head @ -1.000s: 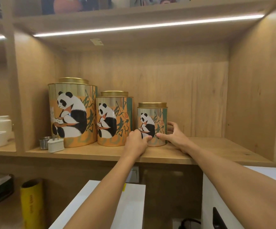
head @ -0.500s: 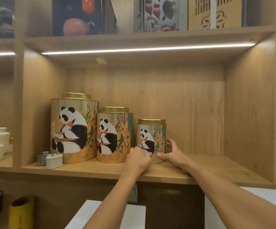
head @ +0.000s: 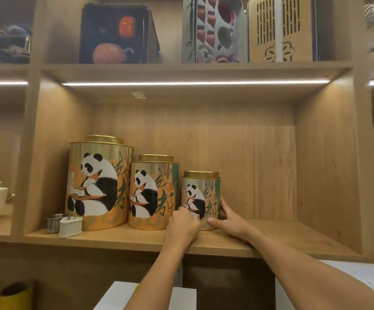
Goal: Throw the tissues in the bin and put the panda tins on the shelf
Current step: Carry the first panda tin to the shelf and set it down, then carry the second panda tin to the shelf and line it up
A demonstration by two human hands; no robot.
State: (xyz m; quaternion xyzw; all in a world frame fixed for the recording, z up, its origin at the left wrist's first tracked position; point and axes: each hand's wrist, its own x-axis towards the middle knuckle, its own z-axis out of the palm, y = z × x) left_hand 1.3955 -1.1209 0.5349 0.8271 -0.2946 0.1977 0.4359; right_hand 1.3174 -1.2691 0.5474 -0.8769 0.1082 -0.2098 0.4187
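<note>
Now shelved — small panda tin [head: 200,199], upright near shelf [head: 123,239] front edge, just right of medium tin [head: 153,193] and large tin [head: 99,182]; unmoved lately. Left hand [head: 182,227] and right hand [head: 228,220] clasping its base — release pending.

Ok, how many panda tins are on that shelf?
3, in a row: large panda tin leftmost, medium panda tin beside it, small panda tin rightmost, between both hands. None appears hidden.

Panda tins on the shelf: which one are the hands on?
The smallest panda tin, rightmost in the row. The left hand and right hand clasp its base; the two bigger tins stand untouched.
</note>
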